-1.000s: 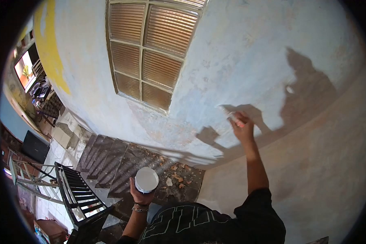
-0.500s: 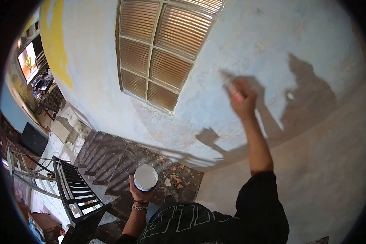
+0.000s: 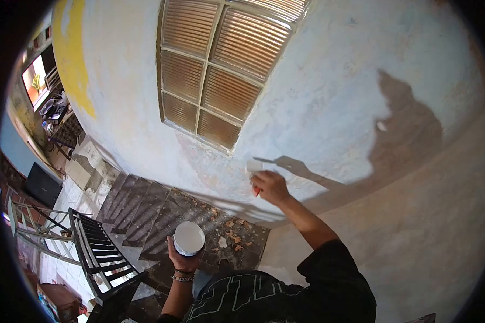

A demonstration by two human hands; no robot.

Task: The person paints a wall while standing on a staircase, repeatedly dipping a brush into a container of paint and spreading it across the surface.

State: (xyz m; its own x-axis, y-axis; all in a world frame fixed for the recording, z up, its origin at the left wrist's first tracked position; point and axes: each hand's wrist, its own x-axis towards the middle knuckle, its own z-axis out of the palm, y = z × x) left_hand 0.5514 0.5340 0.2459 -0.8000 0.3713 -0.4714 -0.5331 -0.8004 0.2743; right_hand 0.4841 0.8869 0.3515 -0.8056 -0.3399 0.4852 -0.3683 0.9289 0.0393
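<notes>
In the head view, my right hand (image 3: 271, 187) grips a paintbrush (image 3: 254, 168) with a red handle. The brush's pale bristle end lies over the bluish-white wall (image 3: 312, 129), below the lower right corner of the window. Lower down, my left hand (image 3: 182, 260) is wrapped round a small white paint bucket (image 3: 189, 238), held upright with white filling its round top. A bracelet shows on the left wrist. Shadows of my arm, the brush and my head fall on the wall to the right.
A ribbed-glass window (image 3: 215, 70) is set in the wall. Dark steps (image 3: 140, 210) with dry leaves (image 3: 234, 231) lie below. A black metal railing (image 3: 105, 253) stands at the left. Beyond it are a cluttered table (image 3: 64, 129) and a lit screen (image 3: 35, 81).
My right hand has swept the paintbrush down and to the left along the wall, from beside the window to below its corner. The bucket in my left hand has shifted slightly left and down.
</notes>
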